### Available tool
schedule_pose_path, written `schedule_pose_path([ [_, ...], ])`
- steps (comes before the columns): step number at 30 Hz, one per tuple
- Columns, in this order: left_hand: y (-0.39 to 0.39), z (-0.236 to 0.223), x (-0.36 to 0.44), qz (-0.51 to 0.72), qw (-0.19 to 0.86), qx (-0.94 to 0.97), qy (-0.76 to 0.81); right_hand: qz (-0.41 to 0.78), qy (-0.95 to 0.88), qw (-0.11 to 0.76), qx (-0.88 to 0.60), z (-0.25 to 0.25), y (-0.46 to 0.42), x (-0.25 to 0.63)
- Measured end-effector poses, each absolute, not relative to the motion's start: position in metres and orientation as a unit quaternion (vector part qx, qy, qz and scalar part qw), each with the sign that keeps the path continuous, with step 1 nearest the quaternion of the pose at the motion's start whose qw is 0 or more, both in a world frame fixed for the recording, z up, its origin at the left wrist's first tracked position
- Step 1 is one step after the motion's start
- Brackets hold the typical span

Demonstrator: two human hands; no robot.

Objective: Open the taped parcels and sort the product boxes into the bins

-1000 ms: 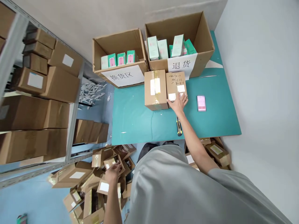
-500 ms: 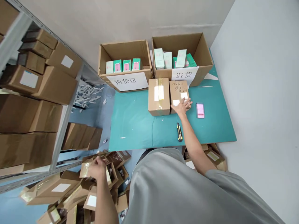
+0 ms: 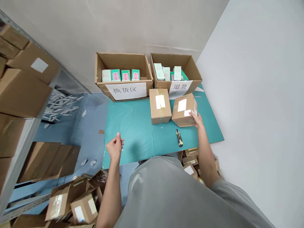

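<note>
My right hand (image 3: pixel 197 119) grips the near right corner of a cardboard box (image 3: pixel 184 106), which sits turned and slightly tilted at the right of the table. White labels and some handwriting show on it. Close to its left stands another taped cardboard box (image 3: pixel 156 111) with white labels. A yellow-and-black utility knife (image 3: pixel 179 138) lies in front of the gripped box. Over the table's left front part, my left hand (image 3: pixel 115 147) is held with its fingers curled in and thumb against them; nothing shows in it.
Two large open cartons, the left (image 3: pixel 101 86) and the right (image 3: pixel 196 81), carry paper signs and hold several green and white small boxes at the back of the green table (image 3: pixel 133 123). Shelves with cartons (image 3: pixel 21 88) stand left. Opened boxes (image 3: pixel 83 207) pile up on the floor.
My left hand has come up from the floor boxes to over the table. My right hand has shifted to the box's right corner and turned the box nearer. The phone is no longer visible.
</note>
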State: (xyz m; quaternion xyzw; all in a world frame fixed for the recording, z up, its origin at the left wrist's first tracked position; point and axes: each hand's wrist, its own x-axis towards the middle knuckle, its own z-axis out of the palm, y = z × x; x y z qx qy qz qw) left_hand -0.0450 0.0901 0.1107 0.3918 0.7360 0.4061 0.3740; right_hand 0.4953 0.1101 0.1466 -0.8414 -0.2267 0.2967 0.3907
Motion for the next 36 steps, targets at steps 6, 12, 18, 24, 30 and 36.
schedule_pose_path([
  [6, 0.090, 0.093, -0.021, 0.424, 0.520, 0.424, 0.609, 0.337, -0.132, 0.464, -0.808, 0.189, -0.013, 0.479],
  [12, 0.104, 0.081, -0.001, 0.388, 0.604, 0.459, 0.523, 0.269, -0.207, 0.429, -0.837, 0.203, -0.104, 0.432],
  [18, 0.115, 0.079, 0.038, 0.348, 0.631, 0.536, 0.439, 0.248, -0.445, 0.244, -0.825, 0.209, -0.131, 0.370],
  [24, 0.108, 0.071, 0.020, 0.233, 0.614, 0.562, 0.503, 0.301, -0.649, 0.098, -0.691, 0.190, -0.093, 0.290],
  [30, 0.085, 0.053, -0.037, 0.305, 0.549, 0.521, 0.578, 0.293, -0.753, 0.046, -0.587, 0.152, -0.040, 0.283],
  [36, 0.047, 0.038, -0.039, 0.325, 0.558, 0.447, 0.619, 0.302, -0.772, 0.055, -0.556, 0.098, -0.014, 0.297],
])
